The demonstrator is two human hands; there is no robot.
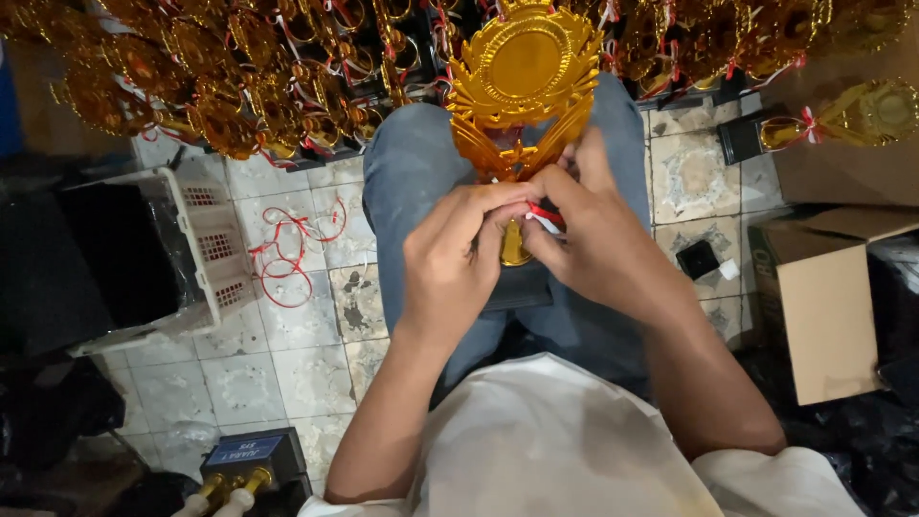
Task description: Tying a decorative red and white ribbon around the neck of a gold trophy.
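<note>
While the person is sitting with a gold trophy (522,86) standing between the knees, the scene is reading, left to right, as follows: a white plastic crate (206,249) is lying on the tiled floor (287,354), with loose red-and-white ribbon lengths (292,251) scattered just beside it; the left hand (455,263) is closing narrowly on the trophy's stem, fingertips pinched; the right hand (584,230) is pinching a red-and-white ribbon (546,217) against that stem, apparently mid-knot, though the fingers are hiding the tie itself; a cardboard box (823,306) is standing open at the right; rows of finished gold trophies (220,86), already ribboned, are filling the back. The step in hand is judged to be tying the ribbon; next is calling for a firm pull while the stem is kept steady
</note>
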